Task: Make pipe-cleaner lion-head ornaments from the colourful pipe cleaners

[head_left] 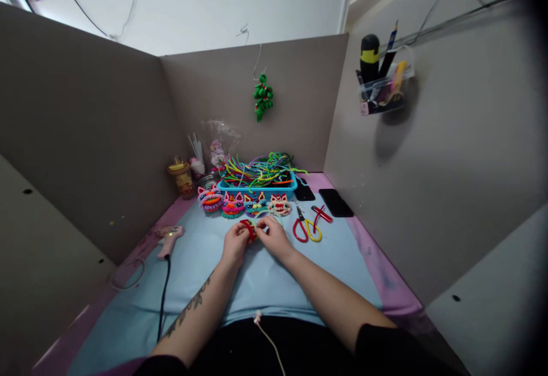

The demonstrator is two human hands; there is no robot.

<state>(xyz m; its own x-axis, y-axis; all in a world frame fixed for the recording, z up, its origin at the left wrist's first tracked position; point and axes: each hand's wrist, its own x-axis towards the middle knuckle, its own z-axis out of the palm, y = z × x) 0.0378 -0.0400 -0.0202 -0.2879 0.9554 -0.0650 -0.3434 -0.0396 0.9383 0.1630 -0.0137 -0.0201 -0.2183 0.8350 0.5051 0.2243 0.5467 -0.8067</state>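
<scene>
My left hand point(236, 243) is closed around a small red pipe-cleaner piece point(248, 229) above the blue cloth. Right beside it, my right hand point(273, 238) pinches at the same piece. A pale green pipe cleaner point(263, 213) arcs up and over from between the fingers. Its end near the fingertips is partly hidden. Just beyond my hands stand several finished pipe-cleaner animal heads: a purple and orange one point(210, 199), a pink one point(233, 205), a teal one point(256, 203) and a cream and red one point(279, 205).
Scissors point(307, 229) and a red-handled cutter point(322, 214) lie right of my hands, near two dark phones point(336, 202). A blue basket point(257, 189) of pipe cleaners stands behind. A pink glue gun point(170, 242) with its cord is at left. Grey partitions point(257, 136) enclose the desk.
</scene>
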